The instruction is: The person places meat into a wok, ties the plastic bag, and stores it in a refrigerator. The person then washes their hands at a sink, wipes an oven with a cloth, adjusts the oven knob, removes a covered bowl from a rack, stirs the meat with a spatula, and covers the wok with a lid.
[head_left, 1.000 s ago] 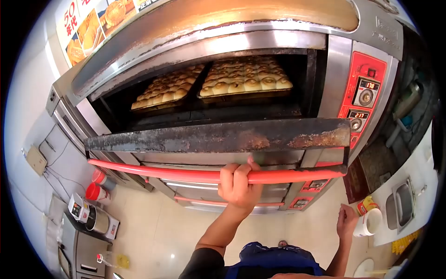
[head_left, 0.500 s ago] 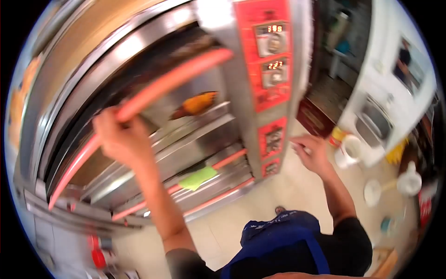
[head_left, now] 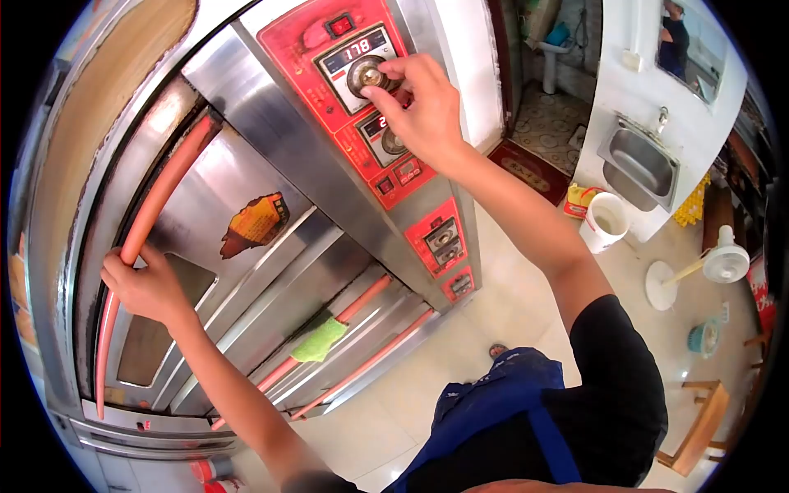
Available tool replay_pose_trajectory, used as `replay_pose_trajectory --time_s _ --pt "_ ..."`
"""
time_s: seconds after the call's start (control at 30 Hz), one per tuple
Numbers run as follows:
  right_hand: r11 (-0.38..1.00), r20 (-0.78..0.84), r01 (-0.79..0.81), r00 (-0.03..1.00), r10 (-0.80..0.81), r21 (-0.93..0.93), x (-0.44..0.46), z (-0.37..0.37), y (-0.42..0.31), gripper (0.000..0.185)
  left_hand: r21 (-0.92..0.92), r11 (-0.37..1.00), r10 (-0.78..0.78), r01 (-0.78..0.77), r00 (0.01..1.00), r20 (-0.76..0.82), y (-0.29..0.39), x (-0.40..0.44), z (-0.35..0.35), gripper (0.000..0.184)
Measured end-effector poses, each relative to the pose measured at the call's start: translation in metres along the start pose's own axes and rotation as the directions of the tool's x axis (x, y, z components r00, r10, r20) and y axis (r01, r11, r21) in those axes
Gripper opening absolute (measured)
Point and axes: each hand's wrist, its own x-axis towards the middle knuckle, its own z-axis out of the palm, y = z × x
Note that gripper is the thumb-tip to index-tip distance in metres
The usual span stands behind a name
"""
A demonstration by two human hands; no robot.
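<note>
My left hand point(head_left: 144, 283) is closed round the long orange-red handle point(head_left: 168, 177) of the upper oven door point(head_left: 205, 185). That metal door has a small dark window and a torn orange-and-black sticker point(head_left: 256, 223). At the red control panel point(head_left: 283, 45), my right hand point(head_left: 427, 111) pinches a round control knob point(head_left: 367, 76) between thumb and fingers. Just above the knob, a lit display point(head_left: 356, 49) reads 178. A second display point(head_left: 371, 126) and its knob lie below, partly covered by my right hand.
A green cloth point(head_left: 320, 339) hangs on a lower door handle. To the right are a metal sink point(head_left: 645, 160), a white bucket point(head_left: 606, 222), a white fan point(head_left: 725, 264) and a wooden stool point(head_left: 699, 427). A doorway with a dark red mat point(head_left: 526, 168) lies beyond the oven.
My right hand has risen from beside the oven to the upper knob. My left hand has stayed on the handle, and the dark gap behind it looks narrower. The view has turned and sharpened.
</note>
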Motion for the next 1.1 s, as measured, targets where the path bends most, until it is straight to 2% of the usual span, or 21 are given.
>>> replay_pose_trajectory --time_s 0.1,0.17,0.23,0.43,0.67,1.1 --pt "0.995 0.008 0.065 0.998 -0.065 -0.074 0.001 0.007 0.008 0.033 0.006 1.000 0.024 -0.024 1.000 -0.006 -0.001 -0.001 0.001 0.029" --pt "0.998 0.029 0.025 0.999 -0.023 -0.060 0.001 0.010 0.010 0.032 0.012 1.000 0.029 -0.029 1.000 -0.005 -0.003 -0.001 0.002 0.031" --pt "0.987 -0.047 0.141 0.988 -0.145 -0.079 0.002 0.014 0.017 0.034 0.020 0.998 0.054 -0.053 0.998 -0.026 -0.004 -0.001 0.003 0.032" --pt "0.994 -0.018 0.104 0.994 -0.105 -0.039 0.003 0.013 0.020 0.027 0.017 0.998 0.057 -0.057 0.998 -0.030 -0.004 0.000 0.004 0.032" --pt "0.990 -0.013 0.133 0.991 -0.134 -0.043 0.005 0.012 0.022 0.027 0.046 0.996 0.073 -0.070 0.995 -0.062 -0.001 -0.001 0.002 0.027" --pt "0.988 0.004 0.145 0.989 -0.145 -0.047 0.007 0.011 0.023 0.027 0.032 0.999 0.038 -0.037 0.999 -0.032 0.000 -0.002 0.001 0.032"
